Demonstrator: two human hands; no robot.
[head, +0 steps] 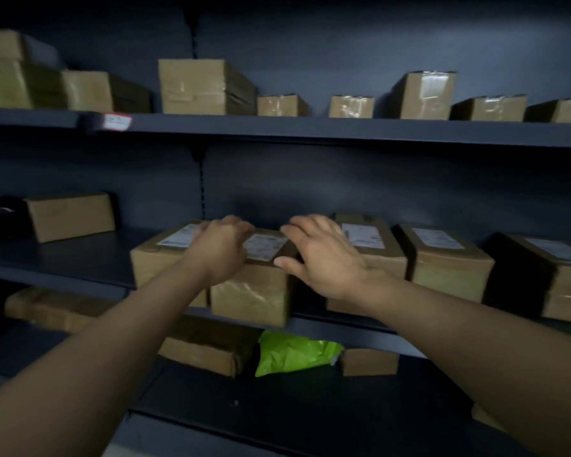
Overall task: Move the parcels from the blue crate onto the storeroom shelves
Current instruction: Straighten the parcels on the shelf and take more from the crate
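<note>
A brown cardboard parcel (251, 291) with a white label stands at the front edge of the middle shelf (80, 255), slightly over the lip. My left hand (221, 245) rests on its top left corner with fingers curled. My right hand (320, 255) lies on its right side with fingers spread, thumb on the front edge. Neither hand clearly grips it. Another labelled parcel (155, 258) stands right behind it to the left. The blue crate is out of view.
More labelled boxes (442, 262) line the middle shelf to the right. The top shelf (310, 127) carries several brown boxes. Below, a green bag (294, 354) lies between flat boxes (205, 351). A lone box (70, 216) sits at far left of the middle shelf.
</note>
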